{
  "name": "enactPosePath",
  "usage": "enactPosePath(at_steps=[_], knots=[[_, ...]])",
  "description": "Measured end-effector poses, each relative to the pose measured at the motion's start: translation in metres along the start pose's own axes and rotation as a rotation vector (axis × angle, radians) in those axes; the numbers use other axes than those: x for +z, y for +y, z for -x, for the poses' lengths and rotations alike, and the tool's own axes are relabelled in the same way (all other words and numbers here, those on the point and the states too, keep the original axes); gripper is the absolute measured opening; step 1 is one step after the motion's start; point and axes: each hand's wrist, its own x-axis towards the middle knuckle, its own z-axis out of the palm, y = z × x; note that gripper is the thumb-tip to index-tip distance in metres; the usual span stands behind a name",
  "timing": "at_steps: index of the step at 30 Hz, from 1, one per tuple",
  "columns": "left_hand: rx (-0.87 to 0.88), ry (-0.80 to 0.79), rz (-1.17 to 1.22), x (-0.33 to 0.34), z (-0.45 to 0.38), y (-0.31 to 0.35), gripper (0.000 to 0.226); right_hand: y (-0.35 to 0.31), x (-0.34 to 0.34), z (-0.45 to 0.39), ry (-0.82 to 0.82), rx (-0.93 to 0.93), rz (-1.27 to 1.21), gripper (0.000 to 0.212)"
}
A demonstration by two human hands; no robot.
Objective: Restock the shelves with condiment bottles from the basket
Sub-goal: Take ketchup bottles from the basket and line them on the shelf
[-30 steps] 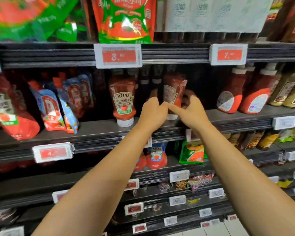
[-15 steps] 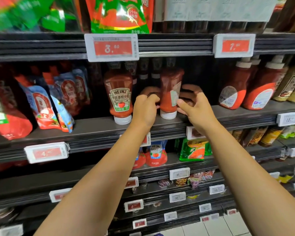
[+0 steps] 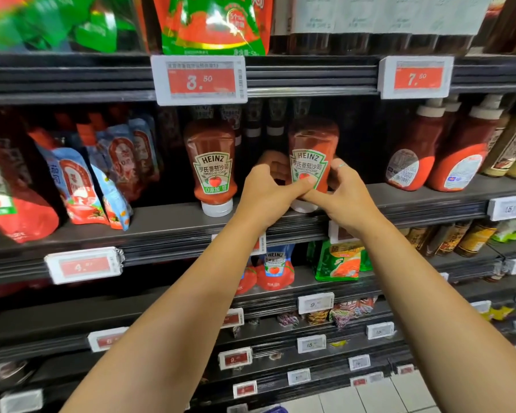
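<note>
Ketchup bottle, side-on half a second ago, now faces label-forward on the shelf, cap down, with the left hand and right hand both clasped around it, so this placement looks nearly finished.

Two Heinz ketchup bottles stand up front; two hands; two red-capped-label sauce bottles.

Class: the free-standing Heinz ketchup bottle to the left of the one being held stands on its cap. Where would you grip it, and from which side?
Grip the Heinz bottle round its labelled body, coming from the shelf's open front. It stands cap-down, so the white cap is against the shelf, and the upper shelf edge probably rules out a top approach. Both hands hold the neighbouring bottle similarly.
</note>
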Motion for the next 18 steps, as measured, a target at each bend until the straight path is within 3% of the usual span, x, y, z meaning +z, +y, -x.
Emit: enactPosePath(at_steps=[3, 6, 9, 12, 14, 16, 18], knots=[[0.060, 0.053, -0.099, -0.001, 0.010, 0.008, 0.043, 0.001, -0.001, -0.001, 0.013, 0.031, -0.015, 0.053], [0.299, 0.146, -0.258, -0.010, 0.038, 0.013, 0.028, 0.003, -0.002, -0.002, 0.018, 0.059, -0.065, 0.060], [0.589, 0.375, -0.386, -0.039, 0.064, 0.012, 0.018, 0.004, 0.000, -0.004, 0.030, 0.056, -0.070, 0.073], [0.653, 0.616, -0.478, -0.081, 0.070, 0.012, 0.020, 0.001, 0.006, -0.004, 0.009, 0.051, -0.013, 0.083], [0.497, 0.610, -0.522, -0.101, 0.065, 0.013, 0.050, -0.003, 0.012, -0.005, -0.019, 0.040, 0.050, 0.083], [0.325, 0.494, -0.543, -0.113, 0.058, 0.012, 0.088, -0.010, 0.021, -0.007, -0.035, 0.037, 0.111, 0.082], [0.270, 0.381, -0.578, -0.117, 0.052, 0.010, 0.114, -0.016, 0.031, -0.009, -0.045, 0.028, 0.136, 0.080]])
